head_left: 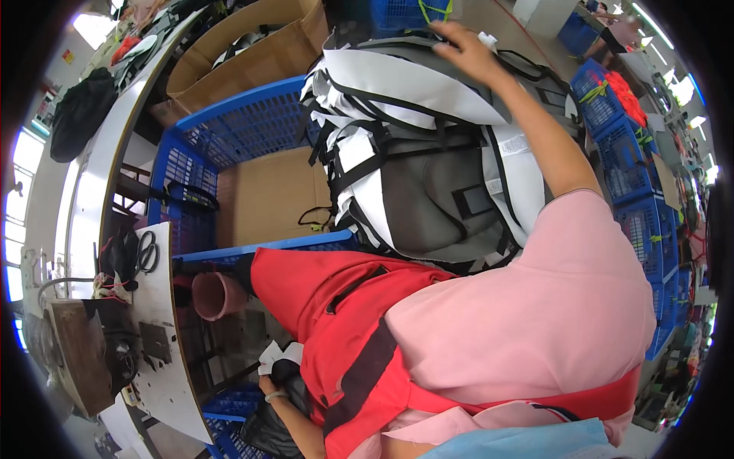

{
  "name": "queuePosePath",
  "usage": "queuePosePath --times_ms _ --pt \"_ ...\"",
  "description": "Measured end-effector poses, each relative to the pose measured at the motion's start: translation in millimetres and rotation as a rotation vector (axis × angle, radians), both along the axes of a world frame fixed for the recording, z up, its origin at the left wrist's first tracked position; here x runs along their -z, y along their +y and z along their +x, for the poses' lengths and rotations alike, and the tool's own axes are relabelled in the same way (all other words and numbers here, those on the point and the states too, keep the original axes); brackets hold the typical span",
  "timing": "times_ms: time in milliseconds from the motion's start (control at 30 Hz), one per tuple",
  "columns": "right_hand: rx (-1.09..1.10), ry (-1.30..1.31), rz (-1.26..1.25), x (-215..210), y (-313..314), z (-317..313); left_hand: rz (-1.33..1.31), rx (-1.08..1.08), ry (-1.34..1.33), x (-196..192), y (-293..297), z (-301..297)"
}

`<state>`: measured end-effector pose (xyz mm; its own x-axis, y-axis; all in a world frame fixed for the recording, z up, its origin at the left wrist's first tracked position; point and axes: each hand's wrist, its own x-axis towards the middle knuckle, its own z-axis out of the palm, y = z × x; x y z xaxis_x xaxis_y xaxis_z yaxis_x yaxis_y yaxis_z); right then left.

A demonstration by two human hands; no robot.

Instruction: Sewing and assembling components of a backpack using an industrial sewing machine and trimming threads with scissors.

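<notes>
My right hand is at the far edge of a large pile of grey and white sewn fabric panels, with its fingers apart and apparently holding nothing. Black edging and webbing straps run over the panels, which look like bag parts. Down at the lower left, my left hand is closed on a small white piece of material. Black fabric hangs beside that wrist. My red apron lies between the two hands.
A blue plastic crate with cardboard inside stands left of the pile, a cardboard box behind it. At the left is a worktable with black-handled scissors; a pink bin sits beside it. Blue crates line the right.
</notes>
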<state>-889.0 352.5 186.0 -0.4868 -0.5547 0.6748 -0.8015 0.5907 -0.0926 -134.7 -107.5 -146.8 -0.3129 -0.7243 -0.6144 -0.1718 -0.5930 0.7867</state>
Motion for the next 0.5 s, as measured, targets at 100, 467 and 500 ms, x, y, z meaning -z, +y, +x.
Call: queuePosePath --times_ms 100,467,500 --pt "0.026 0.29 0.073 132.7 -49.7 14.6 0.005 0.006 0.003 16.4 -7.2 1.7" --pt "0.121 0.0 0.393 187.9 -65.9 -12.2 -0.296 0.094 -0.555 22.6 3.4 -6.2" --pt "0.108 -0.001 0.393 190.9 -72.8 -10.0 -0.395 0.282 -0.74 23.7 -2.8 6.7"
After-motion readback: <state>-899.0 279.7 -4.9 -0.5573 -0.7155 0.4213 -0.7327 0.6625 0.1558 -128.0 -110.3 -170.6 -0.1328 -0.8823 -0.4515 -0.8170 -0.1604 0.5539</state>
